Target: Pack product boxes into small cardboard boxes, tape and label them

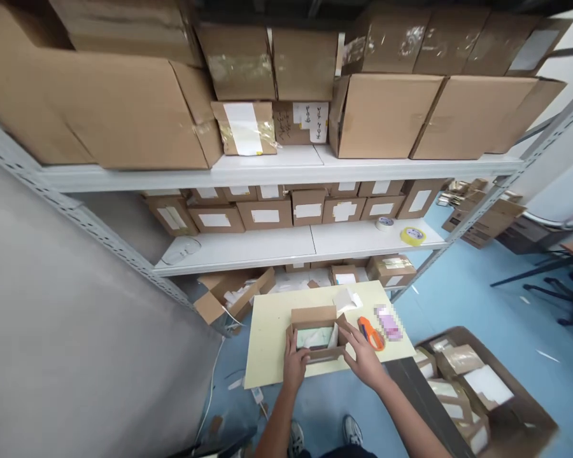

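Observation:
A small open cardboard box (314,314) lies on the pale yellow tabletop (266,340). Inside it are a light green item (314,336) and some white wrapping; I cannot make out what the green item is. My left hand (295,364) grips the box's left front corner, thumb on the near side. At the right side, my right hand (364,357) holds the box by its side flap (342,323). An orange tape dispenser (371,334) lies just right of the box. White paper (347,299) rests behind it.
A blurred pink item (388,322) is at the table's right. Behind stands a metal shelf (286,178) of cardboard boxes, with a yellow tape roll (413,236). A large carton (530,413) of packed boxes stands at right; an open carton (233,296) sits behind left. A wall borders the left.

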`<action>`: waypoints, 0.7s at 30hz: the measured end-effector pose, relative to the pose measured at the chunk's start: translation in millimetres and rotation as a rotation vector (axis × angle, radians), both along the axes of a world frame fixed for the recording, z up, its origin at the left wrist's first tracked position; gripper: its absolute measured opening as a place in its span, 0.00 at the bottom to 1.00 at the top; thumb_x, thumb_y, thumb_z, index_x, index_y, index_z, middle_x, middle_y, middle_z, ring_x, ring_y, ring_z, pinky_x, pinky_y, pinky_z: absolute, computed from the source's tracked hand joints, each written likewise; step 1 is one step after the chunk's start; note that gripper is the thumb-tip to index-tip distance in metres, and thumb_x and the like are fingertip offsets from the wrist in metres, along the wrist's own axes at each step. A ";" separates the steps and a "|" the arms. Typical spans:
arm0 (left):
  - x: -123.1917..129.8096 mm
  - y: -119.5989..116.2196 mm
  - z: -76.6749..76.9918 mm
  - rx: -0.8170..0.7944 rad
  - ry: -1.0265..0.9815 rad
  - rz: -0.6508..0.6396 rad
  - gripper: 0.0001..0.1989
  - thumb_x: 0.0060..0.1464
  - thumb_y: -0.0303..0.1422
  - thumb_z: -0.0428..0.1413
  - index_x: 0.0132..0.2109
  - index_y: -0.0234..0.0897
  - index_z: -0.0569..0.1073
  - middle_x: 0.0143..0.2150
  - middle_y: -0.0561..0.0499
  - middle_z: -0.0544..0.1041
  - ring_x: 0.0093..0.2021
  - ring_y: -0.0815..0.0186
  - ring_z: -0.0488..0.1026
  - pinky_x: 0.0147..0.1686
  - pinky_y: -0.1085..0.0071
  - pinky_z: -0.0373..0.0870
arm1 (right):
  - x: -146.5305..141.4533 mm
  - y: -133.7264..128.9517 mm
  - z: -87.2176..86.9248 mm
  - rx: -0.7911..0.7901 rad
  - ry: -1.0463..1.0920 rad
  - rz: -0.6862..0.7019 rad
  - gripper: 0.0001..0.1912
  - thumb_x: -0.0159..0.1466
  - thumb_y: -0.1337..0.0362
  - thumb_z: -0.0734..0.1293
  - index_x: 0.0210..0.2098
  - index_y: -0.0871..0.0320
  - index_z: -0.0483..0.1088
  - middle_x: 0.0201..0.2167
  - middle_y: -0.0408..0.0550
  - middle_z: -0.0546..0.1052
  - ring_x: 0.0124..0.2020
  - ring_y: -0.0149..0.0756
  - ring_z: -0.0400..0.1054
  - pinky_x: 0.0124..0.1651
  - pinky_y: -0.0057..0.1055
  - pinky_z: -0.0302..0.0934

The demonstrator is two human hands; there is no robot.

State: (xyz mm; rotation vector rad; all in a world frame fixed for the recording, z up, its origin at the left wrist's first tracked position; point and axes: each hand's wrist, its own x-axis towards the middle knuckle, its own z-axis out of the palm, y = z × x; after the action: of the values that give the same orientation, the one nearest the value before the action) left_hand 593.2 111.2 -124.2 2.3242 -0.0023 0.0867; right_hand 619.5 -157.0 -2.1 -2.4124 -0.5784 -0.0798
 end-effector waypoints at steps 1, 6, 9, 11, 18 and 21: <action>4.8 4.5 -4.8 0.003 0.012 -0.007 0.12 0.62 0.30 0.55 0.41 0.37 0.84 0.78 0.47 0.51 0.78 0.40 0.38 0.71 0.43 0.56 | 0.5 4.0 -3.9 -0.006 0.011 -0.013 0.33 0.68 0.66 0.63 0.72 0.47 0.58 0.72 0.53 0.61 0.72 0.51 0.58 0.69 0.52 0.61; 13.3 22.3 -18.3 0.017 0.100 -0.035 0.20 0.55 0.29 0.61 0.55 0.41 0.80 0.79 0.49 0.48 0.78 0.44 0.41 0.72 0.48 0.56 | 3.1 17.4 -28.6 -0.049 0.079 -0.099 0.37 0.65 0.68 0.64 0.72 0.47 0.57 0.73 0.53 0.59 0.73 0.51 0.55 0.70 0.53 0.58; 11.3 32.6 -22.6 -0.024 0.131 0.192 0.41 0.55 0.39 0.64 0.72 0.40 0.61 0.79 0.42 0.49 0.77 0.47 0.47 0.71 0.51 0.57 | 2.8 20.4 -40.5 -0.066 0.132 -0.154 0.37 0.65 0.67 0.64 0.73 0.47 0.56 0.74 0.53 0.58 0.73 0.50 0.55 0.71 0.53 0.57; 9.0 41.9 -24.6 -0.096 0.264 0.382 0.41 0.60 0.44 0.59 0.74 0.36 0.57 0.74 0.37 0.60 0.74 0.48 0.59 0.68 0.53 0.63 | 3.2 19.6 -46.2 -0.065 0.155 -0.185 0.37 0.66 0.65 0.64 0.73 0.47 0.56 0.74 0.52 0.58 0.73 0.50 0.54 0.71 0.52 0.57; 11.3 59.1 -14.0 -0.130 0.300 0.092 0.32 0.64 0.46 0.54 0.71 0.41 0.64 0.71 0.44 0.68 0.70 0.54 0.64 0.66 0.59 0.66 | 13.8 -4.3 -72.1 -0.008 0.198 -0.334 0.37 0.67 0.57 0.64 0.73 0.55 0.54 0.70 0.59 0.64 0.71 0.53 0.58 0.70 0.53 0.57; 12.1 48.1 -8.6 0.037 0.350 -0.235 0.45 0.54 0.40 0.64 0.75 0.43 0.56 0.79 0.46 0.47 0.77 0.49 0.47 0.70 0.58 0.59 | 18.7 -13.7 -85.3 -0.034 0.263 -0.368 0.39 0.66 0.55 0.65 0.73 0.60 0.56 0.68 0.63 0.68 0.69 0.57 0.61 0.70 0.56 0.57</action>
State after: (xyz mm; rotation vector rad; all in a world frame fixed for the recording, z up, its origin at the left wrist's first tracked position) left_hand 605.2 159.3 -132.8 2.3289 -0.1013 -0.4406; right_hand 638.3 -170.7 -87.4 -2.4820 -0.0142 0.0917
